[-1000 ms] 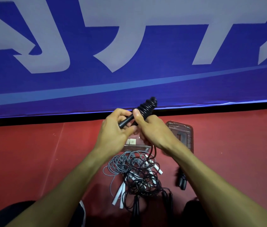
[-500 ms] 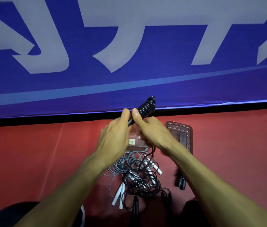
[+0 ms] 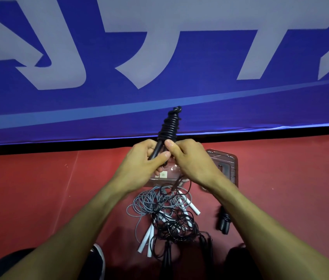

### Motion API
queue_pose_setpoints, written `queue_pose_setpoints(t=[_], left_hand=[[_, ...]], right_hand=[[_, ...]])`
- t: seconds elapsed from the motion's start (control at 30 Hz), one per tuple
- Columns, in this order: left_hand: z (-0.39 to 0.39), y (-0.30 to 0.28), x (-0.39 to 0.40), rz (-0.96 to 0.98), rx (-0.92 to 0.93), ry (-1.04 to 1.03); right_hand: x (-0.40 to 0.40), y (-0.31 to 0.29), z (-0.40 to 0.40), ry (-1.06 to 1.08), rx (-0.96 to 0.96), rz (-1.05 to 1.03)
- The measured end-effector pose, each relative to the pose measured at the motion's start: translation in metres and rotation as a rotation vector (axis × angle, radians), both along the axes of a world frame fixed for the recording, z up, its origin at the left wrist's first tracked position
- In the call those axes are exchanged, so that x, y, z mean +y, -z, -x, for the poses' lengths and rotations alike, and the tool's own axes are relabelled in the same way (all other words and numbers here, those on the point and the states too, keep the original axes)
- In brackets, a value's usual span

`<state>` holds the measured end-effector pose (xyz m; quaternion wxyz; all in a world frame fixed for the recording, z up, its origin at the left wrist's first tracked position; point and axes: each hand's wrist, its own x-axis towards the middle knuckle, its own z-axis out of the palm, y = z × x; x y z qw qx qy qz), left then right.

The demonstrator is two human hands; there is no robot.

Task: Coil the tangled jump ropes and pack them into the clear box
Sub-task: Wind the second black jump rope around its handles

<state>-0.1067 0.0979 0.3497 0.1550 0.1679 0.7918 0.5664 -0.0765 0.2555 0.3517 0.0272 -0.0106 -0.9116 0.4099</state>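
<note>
I hold a black jump rope upright above the floor, its cord wound in tight turns around its handles. My left hand grips the lower part of the handles. My right hand pinches the cord just below the wound turns, and a loose black strand hangs from it down to the pile. Under my hands, the clear box is mostly hidden. On the red floor below lies a tangled pile of ropes: grey cord, black cord and white handles.
The clear lid lies right of the box. A coiled black rope bundle rests on the floor beside my right forearm. A blue banner stands along the far edge of the red floor. My knees and a shoe sit at the bottom.
The wound rope has tilted from leaning right to nearly upright and risen slightly. My hands have closed together around its lower part, the right thumb now on the cord below the turns.
</note>
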Motion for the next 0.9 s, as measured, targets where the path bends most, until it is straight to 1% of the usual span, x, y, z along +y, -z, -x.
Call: queue_pose_setpoints(t=[0.07,0.1,0.17,0.2,0.3,0.33,0.37,0.4,0.43,0.47,0.53,0.57,0.6,0.67,0.73,0.8,0.9], left_hand=[[-0.002,-0.003,0.001,-0.026,0.006,-0.084],[-0.002,-0.004,0.001,-0.056,-0.017,-0.104],[-0.002,-0.004,0.002,-0.107,-0.063,-0.09],[-0.002,-0.004,0.003,-0.064,-0.031,-0.07],[-0.008,-0.002,0.006,0.228,0.248,-0.036],[-0.01,-0.001,0.007,0.284,0.318,-0.02],[-0.011,0.0,0.008,0.301,0.343,-0.002],[-0.011,0.001,0.009,0.29,0.322,0.014],[-0.01,0.001,0.009,0.225,0.245,0.023],[-0.008,0.0,0.009,0.121,0.132,0.025],[-0.005,-0.001,0.01,-0.162,-0.123,-0.018],[-0.005,0.0,0.01,-0.289,-0.227,-0.042],[-0.005,0.001,0.01,-0.363,-0.283,-0.056],[-0.003,0.004,0.008,-0.385,-0.277,-0.03],[-0.001,0.006,0.008,-0.308,-0.178,-0.007],[0.001,0.007,0.009,-0.223,-0.116,-0.051],[0.003,0.008,0.007,-0.152,0.025,-0.125]], right_hand=[[-0.002,0.0,0.001,0.052,0.008,-0.026],[-0.004,-0.002,0.0,0.053,0.0,-0.006],[-0.007,-0.006,-0.002,0.038,-0.032,0.055],[-0.008,-0.009,-0.003,0.033,-0.054,0.08],[-0.01,-0.01,-0.007,0.019,-0.097,0.075],[-0.01,-0.009,-0.008,0.025,-0.097,0.066],[-0.01,-0.008,-0.007,0.036,-0.095,0.071],[-0.009,-0.008,-0.006,0.043,-0.098,0.092],[-0.007,-0.008,-0.005,0.037,-0.108,0.136],[-0.007,-0.009,-0.004,0.022,-0.126,0.2],[-0.005,-0.011,-0.002,-0.018,-0.173,0.324],[-0.005,-0.012,-0.002,-0.048,-0.188,0.367],[-0.005,-0.012,-0.002,-0.077,-0.195,0.387],[-0.005,-0.012,-0.003,-0.082,-0.189,0.339],[-0.003,-0.012,-0.004,-0.022,-0.187,0.227],[-0.001,-0.011,-0.004,0.038,-0.17,0.139],[-0.002,-0.007,-0.003,0.054,-0.123,0.145]])
